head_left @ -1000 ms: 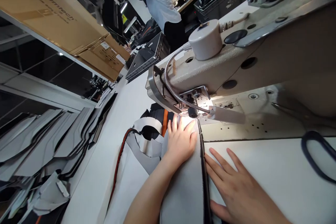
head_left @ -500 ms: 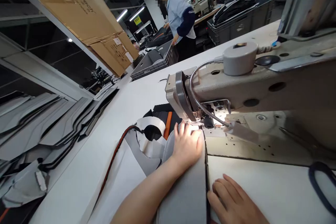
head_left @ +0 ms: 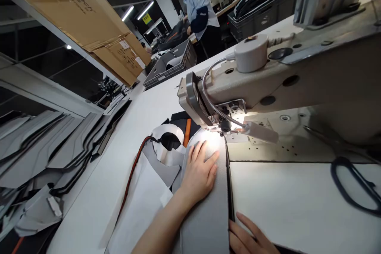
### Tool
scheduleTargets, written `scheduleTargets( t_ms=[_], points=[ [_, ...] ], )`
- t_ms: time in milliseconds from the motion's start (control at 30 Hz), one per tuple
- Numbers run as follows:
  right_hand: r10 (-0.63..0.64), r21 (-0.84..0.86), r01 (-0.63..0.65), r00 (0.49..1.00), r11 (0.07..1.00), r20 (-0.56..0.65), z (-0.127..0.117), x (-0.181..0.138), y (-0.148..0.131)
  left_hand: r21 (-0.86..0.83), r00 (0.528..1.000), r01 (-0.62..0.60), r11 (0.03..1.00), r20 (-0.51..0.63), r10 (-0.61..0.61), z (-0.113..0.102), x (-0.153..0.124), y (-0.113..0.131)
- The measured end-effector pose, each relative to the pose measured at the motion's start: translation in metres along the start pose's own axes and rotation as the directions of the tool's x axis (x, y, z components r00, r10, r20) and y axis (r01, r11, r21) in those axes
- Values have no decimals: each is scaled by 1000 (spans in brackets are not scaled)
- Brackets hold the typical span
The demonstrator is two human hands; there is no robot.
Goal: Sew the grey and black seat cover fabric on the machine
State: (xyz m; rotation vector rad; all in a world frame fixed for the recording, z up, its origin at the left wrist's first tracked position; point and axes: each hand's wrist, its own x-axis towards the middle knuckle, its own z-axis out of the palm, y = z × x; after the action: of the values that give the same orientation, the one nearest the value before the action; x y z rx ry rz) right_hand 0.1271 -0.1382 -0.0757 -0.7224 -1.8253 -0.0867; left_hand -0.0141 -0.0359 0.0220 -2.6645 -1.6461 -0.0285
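Observation:
A grey fabric panel with a dark edge lies under the head of a sewing machine, its far end lit near the needle area. My left hand rests on top of this panel, palm down, fingers stretched out and a little apart. Low in the view, my right hand touches the panel's dark right edge with its fingers extended; part of it is cut off by the frame. Left of the panel are white and grey cut pieces with an orange-and-black edge, and an orange strip.
Black-handled scissors lie at the right on the white table. Stacked grey panels fill the left side. Behind are a cardboard box, a grey crate and a person in a light blue shirt.
My left hand has slid back from the needle area toward me along the panel. My right hand has moved lower, against the panel's edge. The whole view has shifted slightly.

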Motion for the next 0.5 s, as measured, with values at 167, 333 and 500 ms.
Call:
scheduleTargets(
  t_ms=[167,333,500],
  points=[
    [89,13,-89,996,996,-11,20,-4,-22,11,1000,10,1000,-2,-10,1,3,6],
    [134,62,-133,991,989,-19,16,3,-27,-4,1000,9,1000,7,-9,0,7,7],
    [174,106,-168,984,980,-43,16,-1,-25,-20,1000,-8,1000,-10,8,4,6,6]
  ],
)
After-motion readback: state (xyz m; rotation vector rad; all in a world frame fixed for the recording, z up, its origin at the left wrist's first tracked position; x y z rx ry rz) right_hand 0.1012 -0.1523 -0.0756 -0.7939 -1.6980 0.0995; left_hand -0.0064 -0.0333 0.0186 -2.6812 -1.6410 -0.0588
